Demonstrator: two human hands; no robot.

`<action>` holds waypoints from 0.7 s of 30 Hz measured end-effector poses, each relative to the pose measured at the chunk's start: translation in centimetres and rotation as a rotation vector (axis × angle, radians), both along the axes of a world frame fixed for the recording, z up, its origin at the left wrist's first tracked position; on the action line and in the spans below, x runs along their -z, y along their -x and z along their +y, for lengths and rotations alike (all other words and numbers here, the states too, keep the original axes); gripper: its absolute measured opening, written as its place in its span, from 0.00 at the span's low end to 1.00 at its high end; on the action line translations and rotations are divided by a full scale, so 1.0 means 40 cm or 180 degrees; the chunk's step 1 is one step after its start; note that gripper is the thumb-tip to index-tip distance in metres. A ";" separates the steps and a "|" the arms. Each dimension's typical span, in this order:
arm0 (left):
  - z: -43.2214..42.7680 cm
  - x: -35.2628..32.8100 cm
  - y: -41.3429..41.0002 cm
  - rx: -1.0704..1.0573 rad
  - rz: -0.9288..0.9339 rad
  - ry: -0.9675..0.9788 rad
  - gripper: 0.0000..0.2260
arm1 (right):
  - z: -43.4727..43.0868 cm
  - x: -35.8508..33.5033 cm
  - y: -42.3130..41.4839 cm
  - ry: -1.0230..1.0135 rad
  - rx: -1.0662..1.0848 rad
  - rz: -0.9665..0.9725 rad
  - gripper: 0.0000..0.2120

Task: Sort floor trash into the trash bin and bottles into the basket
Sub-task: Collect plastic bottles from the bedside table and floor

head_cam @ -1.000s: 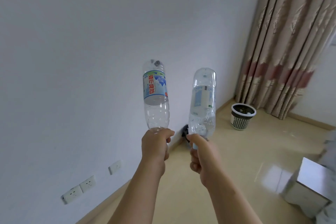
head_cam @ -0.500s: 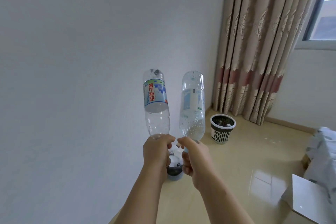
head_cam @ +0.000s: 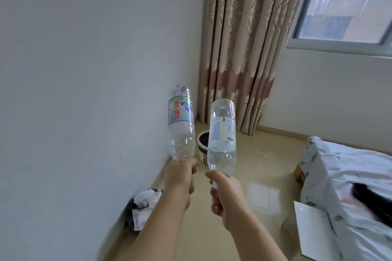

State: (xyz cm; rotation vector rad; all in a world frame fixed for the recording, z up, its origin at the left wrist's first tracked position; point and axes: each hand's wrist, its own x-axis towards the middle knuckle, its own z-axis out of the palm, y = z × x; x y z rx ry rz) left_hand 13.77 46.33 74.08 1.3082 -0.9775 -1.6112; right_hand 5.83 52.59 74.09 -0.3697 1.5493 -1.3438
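Left hand [head_cam: 180,178], fingers [head_cam: 191,185] wrapped round the neck of the labelled bottle [head_cam: 181,125], and right hand [head_cam: 226,195], clamped on the clear bottle [head_cam: 221,137], hold both upside down in front of the basket [head_cam: 203,157]. The paper-stuffed trash bin [head_cam: 129,219] sits nearer than the basket, by the wall [head_cam: 84,91].

basket [head_cam: 203,155] mouth seemingly unblocked; wall [head_cam: 84,91] close left, bed [head_cam: 350,176] right

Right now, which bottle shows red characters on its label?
The left bottle, gripped by the left hand; the right bottle, in the right hand, shows no red.
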 end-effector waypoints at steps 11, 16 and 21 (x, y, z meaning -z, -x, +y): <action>-0.415 0.035 0.266 0.0487 -0.0128 -0.0300 0.09 | -0.395 0.055 0.257 -0.0310 0.0469 -0.0133 0.07; -0.619 0.100 0.396 0.0368 -0.0303 -0.0481 0.11 | -0.599 0.101 0.386 -0.0412 0.0340 -0.0184 0.06; -0.845 0.146 0.606 0.0333 -0.0429 -0.0541 0.12 | -0.823 0.151 0.592 -0.0512 0.0209 -0.0186 0.06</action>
